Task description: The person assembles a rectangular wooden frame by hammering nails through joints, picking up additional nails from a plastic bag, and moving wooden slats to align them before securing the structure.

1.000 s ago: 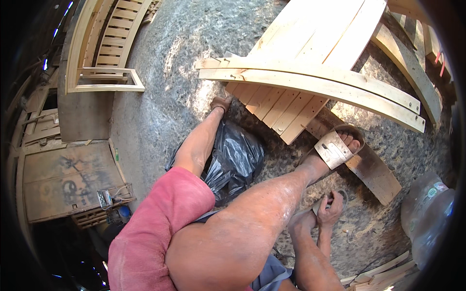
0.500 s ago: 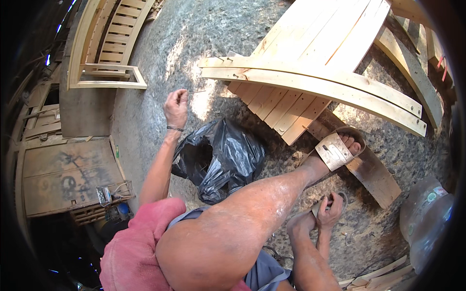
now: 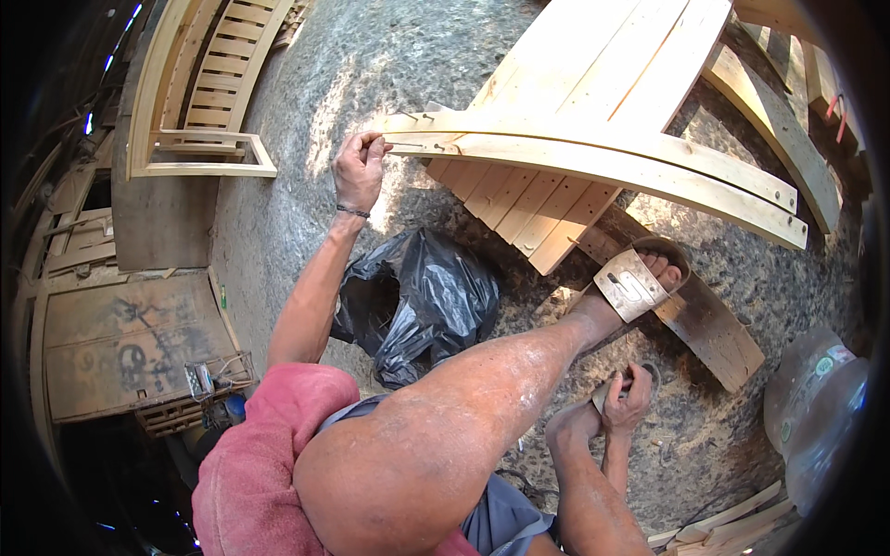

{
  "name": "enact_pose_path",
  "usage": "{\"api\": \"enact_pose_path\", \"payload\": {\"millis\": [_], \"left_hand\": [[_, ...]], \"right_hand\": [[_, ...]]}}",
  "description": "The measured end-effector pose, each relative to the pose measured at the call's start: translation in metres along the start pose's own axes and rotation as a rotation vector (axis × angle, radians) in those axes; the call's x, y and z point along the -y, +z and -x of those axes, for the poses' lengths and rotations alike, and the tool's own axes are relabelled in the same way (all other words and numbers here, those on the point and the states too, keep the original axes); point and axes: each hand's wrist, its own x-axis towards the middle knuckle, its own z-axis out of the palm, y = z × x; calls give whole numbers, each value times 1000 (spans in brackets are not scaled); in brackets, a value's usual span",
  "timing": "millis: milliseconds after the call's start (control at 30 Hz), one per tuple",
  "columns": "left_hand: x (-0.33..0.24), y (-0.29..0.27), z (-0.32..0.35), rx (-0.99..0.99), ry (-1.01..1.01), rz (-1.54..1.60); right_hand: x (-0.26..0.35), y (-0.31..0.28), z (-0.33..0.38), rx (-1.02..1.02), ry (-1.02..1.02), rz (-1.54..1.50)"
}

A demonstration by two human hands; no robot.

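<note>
My left hand (image 3: pixel 359 171) pinches a thin nail (image 3: pixel 400 145) between thumb and fingers. The nail lies level with the left end of a pair of curved pale wooden strips (image 3: pixel 556 153); whether it touches the wood I cannot tell. Several nails (image 3: pixel 428 116) stick out of the strips near that end. Beneath the strips is a slatted wooden panel (image 3: pixel 547 218). My right hand (image 3: pixel 628 398) rests low beside my rear foot and its sandal strap, fingers curled; what they hold, if anything, is hidden. My other sandalled foot (image 3: pixel 640 281) presses on a curved board (image 3: pixel 718 343).
A black plastic bag (image 3: pixel 431 301) stands on the dusty floor below my left forearm. Slatted wooden frames (image 3: pixel 204 167) lean at the far left. Curved wooden pieces (image 3: pixel 779 139) lie at the far right, clear plastic bottles (image 3: pixel 811 412) at the right edge.
My left hand has moved right and slightly up, bringing the nail to the left end of the curved strips. My right hand has stayed by the foot.
</note>
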Motion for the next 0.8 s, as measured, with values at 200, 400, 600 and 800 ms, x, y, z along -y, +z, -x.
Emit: {"api": "enact_pose_path", "payload": {"millis": [200, 400, 600, 800], "left_hand": [[1, -2, 6, -7, 16, -4], [-4, 2, 6, -20, -22, -4], [3, -3, 8, -31, -3, -15], [-8, 7, -5, -9, 195, -213]], "right_hand": [[5, -2, -3, 3, 11, -15], [2, -3, 0, 13, 27, -13], [2, 1, -2, 32, 21, -13], [6, 4, 0, -24, 121, -44]]}}
